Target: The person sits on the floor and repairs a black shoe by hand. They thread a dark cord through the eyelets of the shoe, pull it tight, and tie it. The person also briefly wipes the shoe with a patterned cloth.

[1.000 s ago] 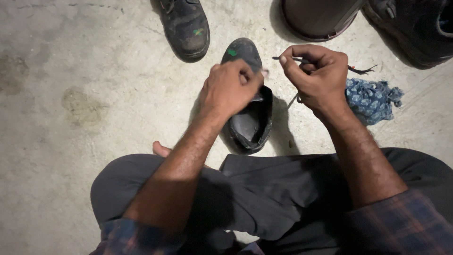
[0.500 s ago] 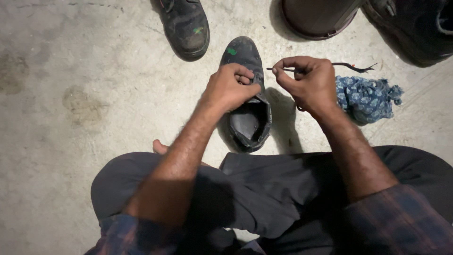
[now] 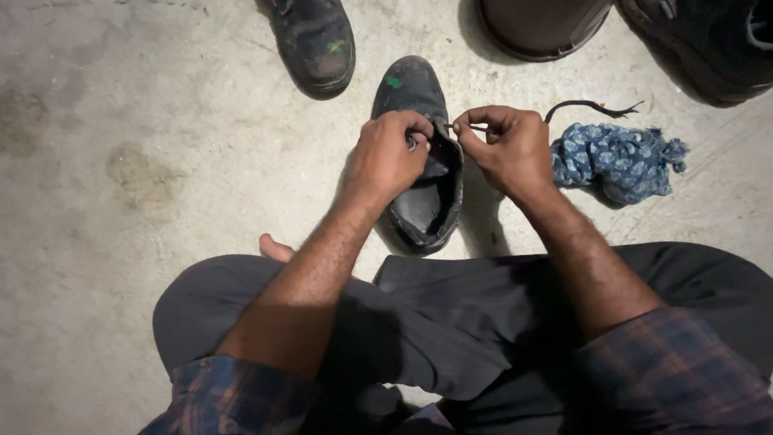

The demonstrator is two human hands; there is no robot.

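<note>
The black shoe [image 3: 423, 161] lay on the concrete floor [image 3: 145, 145] just ahead of your crossed legs, its long axis running away from you, toe far and open heel end near. Your left hand [image 3: 386, 157] was clenched on the left side of the shoe's opening, at the eyelet edge. Your right hand [image 3: 507, 149] sat just to the right of the opening, its fingers [image 3: 471, 122] pinching the thin end of a black shoelace [image 3: 592, 106] and pointing it leftward at the shoe's upper. Both hands were about equally near, nearly touching over the opening. The lace's loose tail trailed right, past your right hand, above a crumpled blue patterned cloth [image 3: 616, 161]. Beyond the toe stood a second dark shoe [image 3: 316, 40] with a green mark, a round dark container base [image 3: 543, 24], and another large dark shoe [image 3: 700, 44] toward the far right. Bare floor lay to the left.
</note>
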